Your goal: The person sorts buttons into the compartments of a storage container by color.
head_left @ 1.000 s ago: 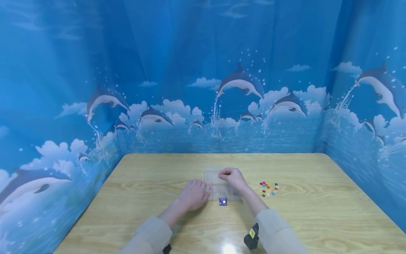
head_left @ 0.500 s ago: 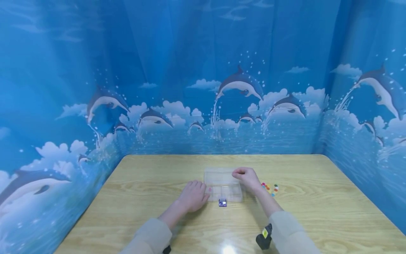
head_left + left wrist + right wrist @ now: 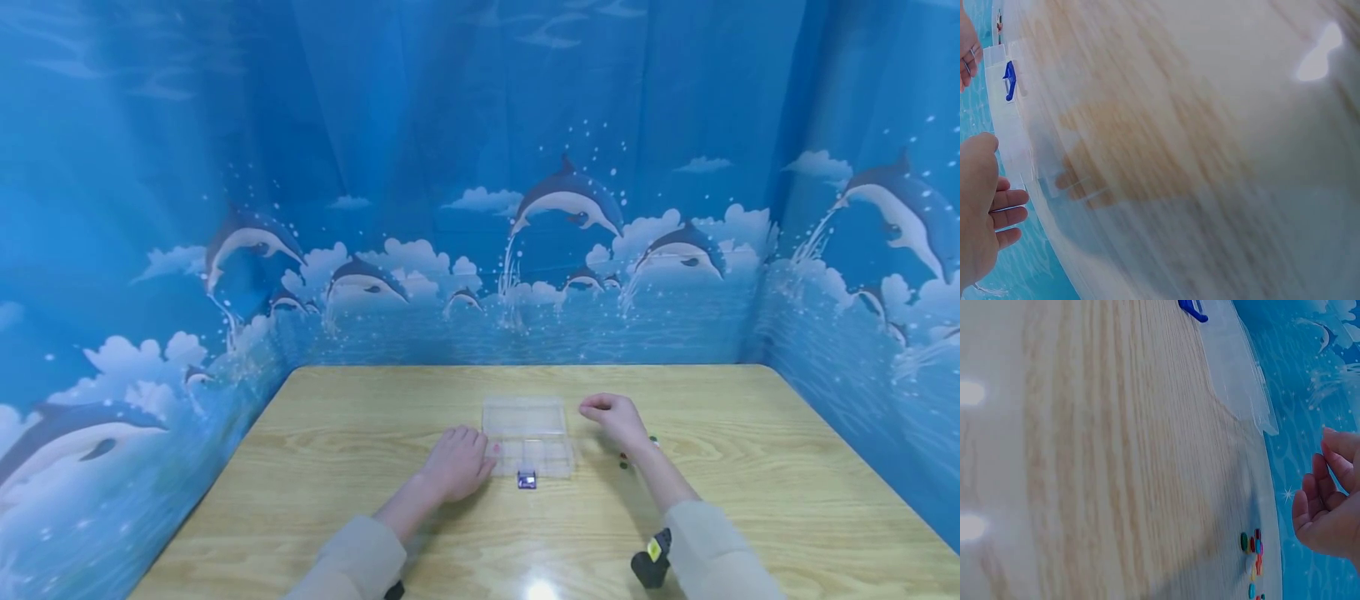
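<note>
A clear plastic compartment box (image 3: 532,457) lies mid-table, its lid (image 3: 523,415) tipped back. On its front edge is a dark blue clasp (image 3: 527,480). A small pink disc (image 3: 497,448) shows in its left compartment. My left hand (image 3: 456,462) rests against the box's left end, thumb at the near corner, fingers relaxed. My right hand (image 3: 617,423) hovers right of the box, thumb and forefinger close together, other fingers loosely curled; nothing shows between them in the right wrist view. Small coloured discs (image 3: 1254,550) lie on the table below it, partly hidden by the forearm in the head view.
The wood-grain table (image 3: 360,417) stretches around the box, its back edge against a blue curtain (image 3: 420,125) printed with dolphins. Black straps with cameras (image 3: 651,562) sit at the sleeves.
My right hand has moved right, from over the lid to beside the box, and its forearm now covers most of the discs. My left hand and the box have stayed put.
</note>
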Available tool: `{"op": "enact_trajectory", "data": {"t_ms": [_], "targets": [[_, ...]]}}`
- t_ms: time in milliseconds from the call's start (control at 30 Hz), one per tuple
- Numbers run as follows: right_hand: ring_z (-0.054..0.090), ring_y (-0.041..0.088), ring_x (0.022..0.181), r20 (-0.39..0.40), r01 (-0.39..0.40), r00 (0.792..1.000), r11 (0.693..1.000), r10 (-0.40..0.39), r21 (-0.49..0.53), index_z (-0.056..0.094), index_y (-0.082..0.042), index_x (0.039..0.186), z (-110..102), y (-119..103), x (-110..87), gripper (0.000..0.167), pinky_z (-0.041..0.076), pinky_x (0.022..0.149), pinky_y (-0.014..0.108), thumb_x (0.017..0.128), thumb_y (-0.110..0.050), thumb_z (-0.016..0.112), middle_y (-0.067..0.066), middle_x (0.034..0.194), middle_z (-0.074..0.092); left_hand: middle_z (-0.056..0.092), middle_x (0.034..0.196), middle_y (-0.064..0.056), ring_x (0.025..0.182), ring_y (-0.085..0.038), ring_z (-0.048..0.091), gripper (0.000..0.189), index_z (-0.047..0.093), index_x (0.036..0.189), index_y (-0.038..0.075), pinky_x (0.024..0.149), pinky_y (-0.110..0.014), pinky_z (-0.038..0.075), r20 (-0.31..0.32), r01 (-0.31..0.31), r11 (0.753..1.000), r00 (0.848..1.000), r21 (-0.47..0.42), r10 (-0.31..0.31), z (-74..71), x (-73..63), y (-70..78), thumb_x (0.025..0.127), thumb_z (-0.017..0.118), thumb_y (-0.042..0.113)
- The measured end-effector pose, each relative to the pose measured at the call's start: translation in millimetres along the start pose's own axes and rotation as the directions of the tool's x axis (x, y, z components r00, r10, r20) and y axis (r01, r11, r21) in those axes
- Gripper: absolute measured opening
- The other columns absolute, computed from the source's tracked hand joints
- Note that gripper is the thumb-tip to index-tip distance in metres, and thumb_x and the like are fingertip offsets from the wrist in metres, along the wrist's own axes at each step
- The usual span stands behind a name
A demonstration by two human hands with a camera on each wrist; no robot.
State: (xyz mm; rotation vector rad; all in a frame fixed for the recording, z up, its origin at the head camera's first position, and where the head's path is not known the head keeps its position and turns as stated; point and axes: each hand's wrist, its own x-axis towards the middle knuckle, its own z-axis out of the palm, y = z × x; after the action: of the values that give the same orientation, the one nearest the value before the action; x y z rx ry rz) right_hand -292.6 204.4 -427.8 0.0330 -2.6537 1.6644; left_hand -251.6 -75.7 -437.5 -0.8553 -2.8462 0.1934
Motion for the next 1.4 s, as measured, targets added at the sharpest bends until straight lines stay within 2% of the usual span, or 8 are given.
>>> {"op": "enact_trajectory", "data": {"t_ms": [367,567,800,933,1067,1167,1267,1400], "targets": [[0.053,0.033,0.103,-0.085,-0.026,0.996,0.998,0.021,-0.058,0.058,0.007,0.112,-20,16,-3.3,0.030,0.045,0.086,0.043,0.091,-0.014,0.057,0.023,0.114,0.058,0.056,0.102,-0.008,0.099,-0.022,0.052,0.038,0.054,0.105,0.005,0.092,-0.036,0.042,-0.001,0.000,1.000,1.000,-0.005,0.000,0.6,-0.6,-0.3,0.098,0.038,0.039],[0.053,0.020,0.076,-0.124,-0.075,0.990,0.996,0.069,-0.040,0.059,0.005,0.110,-29,23,-2.5,0.030,0.046,0.061,0.029,0.089,-0.017,0.060,0.021,0.112,0.059,0.056,0.103,-0.008,0.100,-0.022,0.052,0.038,0.053,0.106,0.005,0.093,-0.037,0.041,0.002,0.001,1.000,1.000,-0.005,-0.001,1.5,-0.5,-0.2,0.098,0.038,0.039],[0.050,0.034,0.105,-0.143,-0.059,0.988,0.996,0.049,-0.065,0.057,0.009,0.111,-35,27,-6.5,0.032,0.040,0.090,0.047,0.090,-0.015,0.059,0.026,0.116,0.056,0.055,0.100,-0.008,0.098,-0.022,0.052,0.037,0.053,0.105,0.005,0.091,-0.036,0.042,0.003,0.002,1.000,1.000,-0.005,-0.002,1.8,-0.3,0.0,0.098,0.038,0.039],[0.047,0.038,0.110,-0.157,-0.075,0.985,0.996,0.067,-0.049,0.057,0.010,0.111,-37,30,-7.3,0.031,0.035,0.095,0.051,0.090,-0.013,0.059,0.028,0.119,0.054,0.055,0.098,-0.008,0.097,-0.022,0.052,0.037,0.054,0.104,0.005,0.090,-0.037,0.042,-0.002,0.004,1.000,1.000,-0.015,-0.004,1.3,-0.4,0.2,0.098,0.038,0.038],[0.047,0.037,0.108,-0.167,-0.088,0.983,0.995,0.080,-0.040,0.057,0.009,0.111,-38,34,-7.0,0.032,0.037,0.093,0.049,0.089,-0.014,0.058,0.028,0.118,0.054,0.055,0.098,-0.008,0.096,-0.022,0.052,0.037,0.054,0.104,0.005,0.090,-0.037,0.042,-0.001,0.010,1.000,1.000,-0.028,-0.010,0.2,-0.4,0.4,0.098,0.038,0.037],[0.051,0.033,0.095,-0.178,-0.103,0.979,0.994,0.094,-0.043,0.057,0.009,0.111,-40,38,-6.4,0.032,0.044,0.080,0.041,0.090,-0.015,0.058,0.027,0.115,0.056,0.054,0.097,-0.008,0.095,-0.022,0.051,0.036,0.054,0.103,0.005,0.090,-0.037,0.042,0.002,0.013,0.999,1.000,-0.031,-0.013,-0.3,-0.3,0.4,0.099,0.037,0.037],[0.051,0.026,0.086,-0.180,-0.131,0.976,0.990,0.119,-0.053,0.057,0.008,0.111,-41,41,-6.6,0.031,0.042,0.067,0.029,0.090,-0.016,0.057,0.025,0.112,0.056,0.055,0.097,-0.008,0.095,-0.022,0.051,0.036,0.054,0.103,0.005,0.090,-0.037,0.042,0.007,0.013,0.999,1.000,-0.031,-0.013,-0.9,-0.4,0.7,0.099,0.037,0.037],[0.050,0.027,0.092,-0.161,-0.152,0.977,0.987,0.141,-0.055,0.056,0.007,0.113,-43,44,-7.2,0.033,0.040,0.066,0.027,0.091,-0.017,0.057,0.025,0.115,0.054,0.055,0.099,-0.008,0.097,-0.022,0.052,0.038,0.054,0.106,0.005,0.092,-0.037,0.042,0.015,0.012,0.999,1.000,-0.030,-0.012,-1.7,-0.5,1.2,0.099,0.037,0.037]]}}
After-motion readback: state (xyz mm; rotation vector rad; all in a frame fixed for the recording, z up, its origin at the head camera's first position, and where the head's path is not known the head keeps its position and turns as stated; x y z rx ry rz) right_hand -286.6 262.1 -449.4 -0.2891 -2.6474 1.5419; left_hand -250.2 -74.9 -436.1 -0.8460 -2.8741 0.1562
